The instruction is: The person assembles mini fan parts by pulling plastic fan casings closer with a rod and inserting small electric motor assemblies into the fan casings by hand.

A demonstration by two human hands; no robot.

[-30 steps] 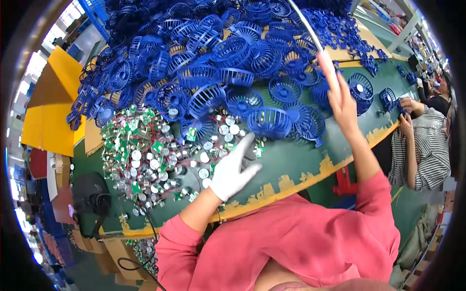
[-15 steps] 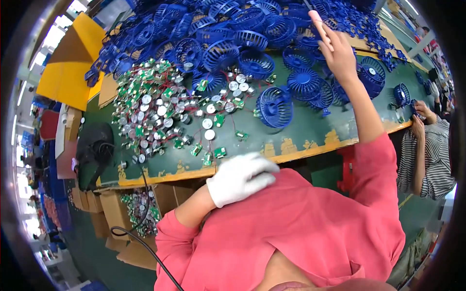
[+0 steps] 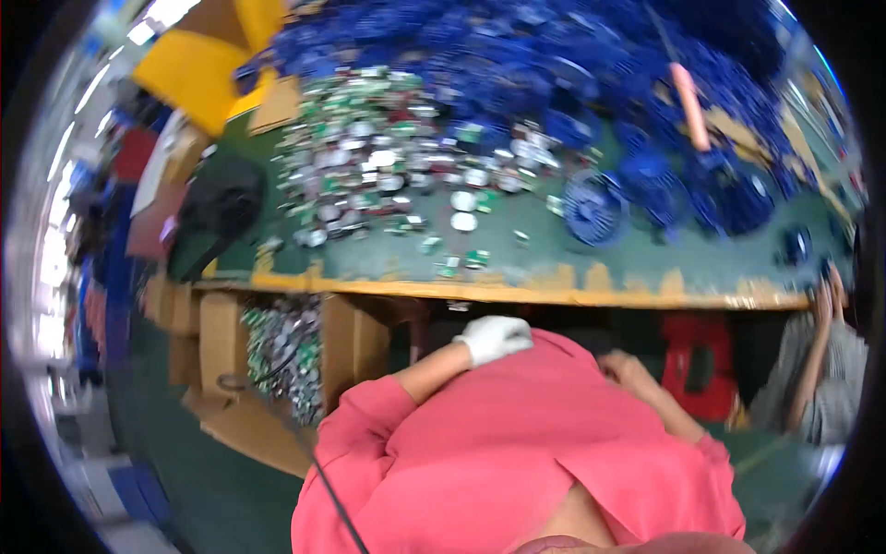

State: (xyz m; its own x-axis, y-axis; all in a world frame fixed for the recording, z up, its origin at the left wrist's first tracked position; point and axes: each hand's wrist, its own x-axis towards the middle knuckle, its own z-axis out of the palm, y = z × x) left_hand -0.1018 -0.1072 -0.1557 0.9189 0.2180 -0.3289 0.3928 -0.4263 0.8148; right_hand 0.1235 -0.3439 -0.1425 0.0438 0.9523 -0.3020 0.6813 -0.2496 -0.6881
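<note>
My left hand (image 3: 496,340), in a white glove, lies against the front of my pink top, its fingers stretched and loosely laid on the cloth. Bare and blurred, my right hand (image 3: 630,371) is at the other side of my waist, below the table edge. Its fingers look bent, but I cannot make out whether they hold anything. Over the table's far right side is a slim tool with a pink handle (image 3: 689,109) and a thin grey upper part, apart from both hands. Blue plastic fan housings (image 3: 595,208) lie beneath and beside it.
Small motors with green circuit boards (image 3: 369,157) are heaped on the green table (image 3: 369,254), with blue plastic parts (image 3: 517,55) piled behind. An open carton (image 3: 221,346) of similar parts sits below. Nearby are a black cord (image 3: 309,452), a red stool (image 3: 697,369) and a co-worker's arms (image 3: 812,355).
My right hand has let go of the pink-handled tool and dropped to my waist. My left hand stays against my top. The view has shifted, moving the table scene rightward.
</note>
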